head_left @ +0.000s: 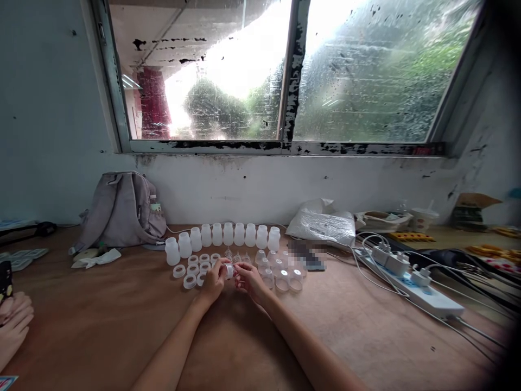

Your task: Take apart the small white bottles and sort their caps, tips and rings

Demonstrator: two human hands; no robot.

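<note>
My left hand (215, 281) is closed on a white bottle collar ring (229, 271), held on its side just above the table. Against the ring's right side, the fingers of my right hand (249, 279) are pinched together; what they hold is too small to make out. More collar rings (189, 281) lie in rows by my left hand. Several clear bottle nipples (246, 257) stand just beyond both hands. Clear domed caps (282, 281) are grouped beside my right hand. Frosted baby bottles (217, 234), open at the top, form a curved row behind everything.
A grey backpack (122, 209) leans at the back left, tissue (97, 259) before it. At right are a silver bag (323, 224), a dark, partly blurred flat object (315, 263) and a power strip (431, 297) with cables. Another person's hand (16, 320) shows far left.
</note>
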